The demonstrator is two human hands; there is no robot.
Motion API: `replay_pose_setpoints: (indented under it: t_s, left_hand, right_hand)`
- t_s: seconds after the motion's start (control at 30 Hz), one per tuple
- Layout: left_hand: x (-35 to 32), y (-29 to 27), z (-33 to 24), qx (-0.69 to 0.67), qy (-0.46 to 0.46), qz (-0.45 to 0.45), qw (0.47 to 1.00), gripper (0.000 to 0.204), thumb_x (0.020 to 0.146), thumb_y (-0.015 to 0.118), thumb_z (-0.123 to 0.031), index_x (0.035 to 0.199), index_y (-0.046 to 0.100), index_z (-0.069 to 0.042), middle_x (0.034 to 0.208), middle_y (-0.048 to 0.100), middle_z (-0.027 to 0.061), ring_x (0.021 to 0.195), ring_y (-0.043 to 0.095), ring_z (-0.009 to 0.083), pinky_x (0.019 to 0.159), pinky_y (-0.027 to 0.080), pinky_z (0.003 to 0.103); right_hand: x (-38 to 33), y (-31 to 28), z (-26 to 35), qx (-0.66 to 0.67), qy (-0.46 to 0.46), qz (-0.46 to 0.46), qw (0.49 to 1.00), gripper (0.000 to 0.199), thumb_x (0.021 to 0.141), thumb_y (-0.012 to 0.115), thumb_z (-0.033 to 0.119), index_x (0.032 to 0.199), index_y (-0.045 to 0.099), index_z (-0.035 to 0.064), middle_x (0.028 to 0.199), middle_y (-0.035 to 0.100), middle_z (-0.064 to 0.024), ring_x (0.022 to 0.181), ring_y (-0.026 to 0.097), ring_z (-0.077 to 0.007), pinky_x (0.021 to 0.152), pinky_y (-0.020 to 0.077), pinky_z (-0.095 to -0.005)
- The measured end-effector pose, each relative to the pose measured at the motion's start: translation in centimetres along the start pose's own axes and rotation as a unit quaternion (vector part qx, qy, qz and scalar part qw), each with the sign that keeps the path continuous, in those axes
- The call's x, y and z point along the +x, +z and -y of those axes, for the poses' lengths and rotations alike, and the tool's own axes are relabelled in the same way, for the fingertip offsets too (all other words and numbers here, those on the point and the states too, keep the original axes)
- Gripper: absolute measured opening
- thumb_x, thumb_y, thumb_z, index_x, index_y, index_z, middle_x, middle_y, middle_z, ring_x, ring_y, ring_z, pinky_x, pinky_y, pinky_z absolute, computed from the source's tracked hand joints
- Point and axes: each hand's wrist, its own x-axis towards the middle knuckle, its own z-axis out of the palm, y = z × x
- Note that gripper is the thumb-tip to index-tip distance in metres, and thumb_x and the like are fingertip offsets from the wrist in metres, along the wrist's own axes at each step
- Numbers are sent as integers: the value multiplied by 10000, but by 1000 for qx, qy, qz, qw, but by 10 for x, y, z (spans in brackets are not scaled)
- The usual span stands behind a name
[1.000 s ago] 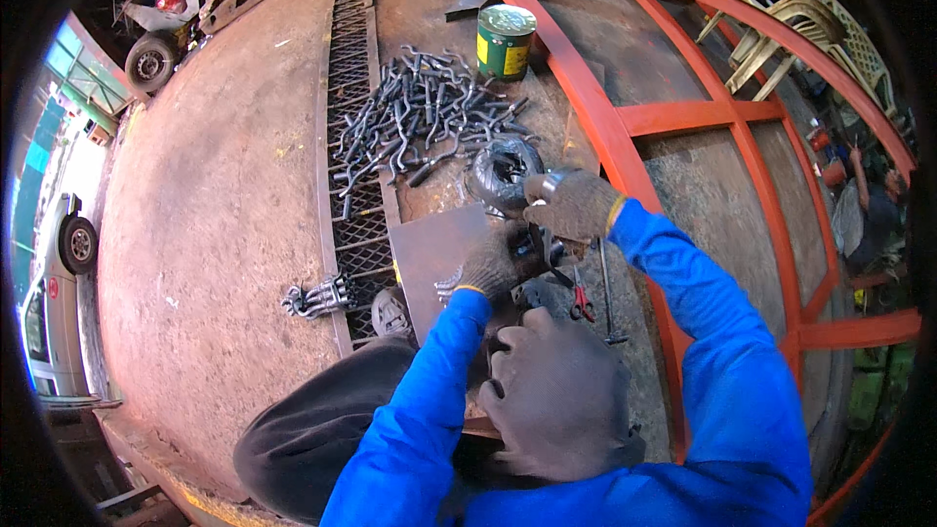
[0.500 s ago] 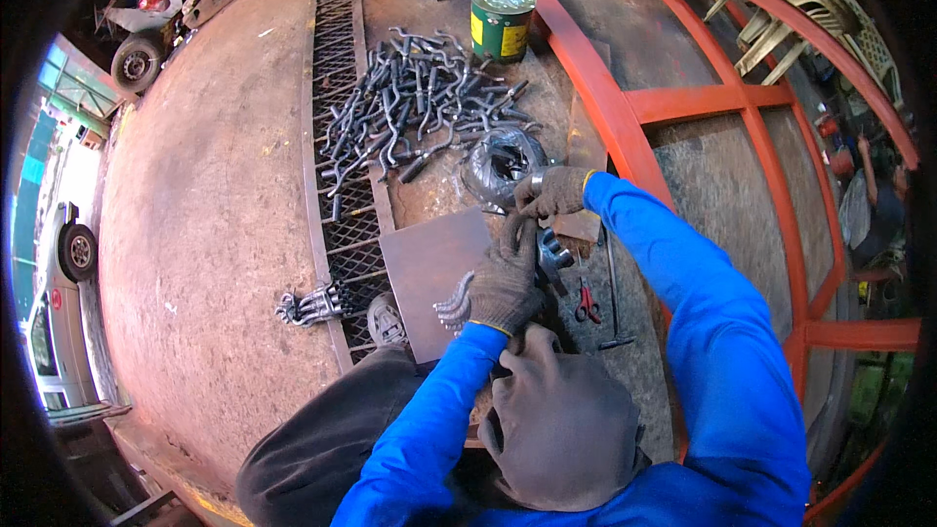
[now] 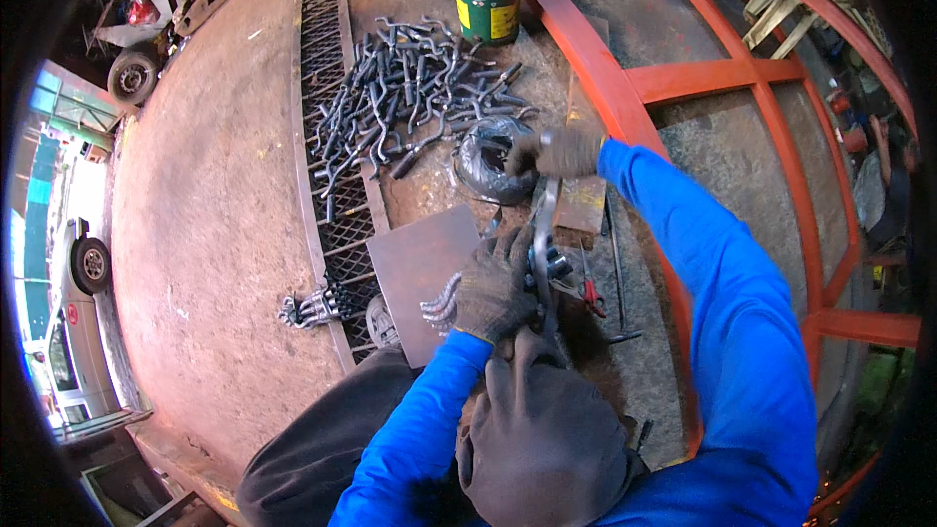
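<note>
My left hand (image 3: 493, 288), in a dark knit glove, is closed around a bundle of bent metal rods (image 3: 441, 304). Curved grey ends stick out on its left side, dark ends on its right. Above and to the right, my gloved right hand (image 3: 564, 153) is closed, with its fingers curled and slightly blurred. A long grey strip (image 3: 547, 220) runs from beneath the right hand down past the bundle. Close behind the right fingers lies a dark plastic-wrapped ring (image 3: 488, 171). A flat metal plate (image 3: 415, 268) is under and left of my left hand.
A pile of bent rods (image 3: 410, 98) lies ahead, beside a green can (image 3: 488, 2). A floor grating (image 3: 322, 68) runs along the left; another rod bundle (image 3: 317, 308) rests on it. Red-handled scissors (image 3: 591, 297) and a thin bar (image 3: 618, 268) lie near a red-orange frame (image 3: 615, 88).
My right hand has moved away from the left, slightly up and to the right, and the grey strip now shows stretched between them. The left hand still grips the rod bundle, turned a little.
</note>
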Motion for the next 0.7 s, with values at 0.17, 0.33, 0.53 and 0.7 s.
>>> replay_pose_setpoints:
  t_s: [0.17,0.33,0.53,0.7]
  left_hand:
    - [3,20,7,24,18,-18,999,899,618,782,-336,1399,430,-63,1346,513,167,1196,501,368,1022,412,466]
    - [1,-6,-4,-2,-10,2,1000,885,612,805,-349,1388,454,-108,1362,516,162,1184,508,411,1010,425,501]
    - [2,5,2,3,10,-3,1000,921,600,803,-312,1419,428,-117,1363,510,155,1185,494,408,1006,420,501]
    - [4,3,-1,10,-9,11,1000,973,601,809,-309,1453,385,-108,1382,479,183,1222,477,403,1033,409,481]
  right_hand:
    - [-52,13,-9,149,-69,-19,986,499,724,566,-18,1222,568,13,1260,578,-127,1227,524,-232,1105,375,-367]
    - [-92,29,39,47,-40,-8,998,574,776,674,65,1319,493,37,1288,557,-143,1271,504,-292,1134,356,-435]
    - [-52,56,13,-318,-65,61,944,524,828,657,133,1329,506,95,1314,546,-179,1230,515,-355,1071,404,-461]
    - [2,117,-57,-218,-223,-288,906,459,757,765,131,1187,605,122,1041,658,-126,982,636,-325,836,528,-397]
